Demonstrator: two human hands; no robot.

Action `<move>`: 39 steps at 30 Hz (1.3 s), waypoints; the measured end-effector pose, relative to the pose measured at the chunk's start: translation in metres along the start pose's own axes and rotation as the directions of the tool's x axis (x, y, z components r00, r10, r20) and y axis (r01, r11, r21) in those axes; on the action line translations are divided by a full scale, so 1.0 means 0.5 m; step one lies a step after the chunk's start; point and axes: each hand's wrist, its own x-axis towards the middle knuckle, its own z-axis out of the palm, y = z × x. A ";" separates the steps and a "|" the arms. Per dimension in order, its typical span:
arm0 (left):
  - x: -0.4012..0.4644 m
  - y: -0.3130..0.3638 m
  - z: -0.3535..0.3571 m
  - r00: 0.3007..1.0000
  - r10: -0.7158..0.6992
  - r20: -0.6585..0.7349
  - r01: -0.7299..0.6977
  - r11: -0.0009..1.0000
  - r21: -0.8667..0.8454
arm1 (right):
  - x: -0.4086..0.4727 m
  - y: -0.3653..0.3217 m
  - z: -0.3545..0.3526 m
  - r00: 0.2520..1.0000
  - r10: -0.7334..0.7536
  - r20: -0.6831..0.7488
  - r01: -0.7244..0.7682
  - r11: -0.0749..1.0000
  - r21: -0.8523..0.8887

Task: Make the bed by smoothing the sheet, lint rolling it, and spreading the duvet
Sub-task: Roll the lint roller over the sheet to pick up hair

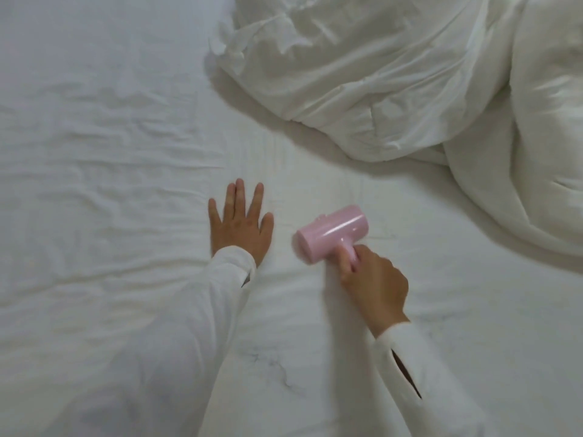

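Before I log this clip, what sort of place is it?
Most likely a bedroom, seen from over a bed: a wrinkled white sheet fills the view, a bunched white duvet lies at the upper right, and the right hand holds a pink lint roller.

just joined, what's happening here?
A person is lint rolling a bed. The right hand grips the handle of a pink lint roller on the white sheet, while the left hand presses flat beside it. The duvet lies bunched at the upper right, not yet spread.

Right hand (372, 279) grips lint roller (331, 233) on sheet (110, 152).
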 end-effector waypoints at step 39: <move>0.036 -0.045 -0.008 0.998 -0.065 0.012 0.065 0.997 -0.031 | 0.177 -0.176 -0.048 0.978 -0.194 -0.071 0.183 0.973 -0.139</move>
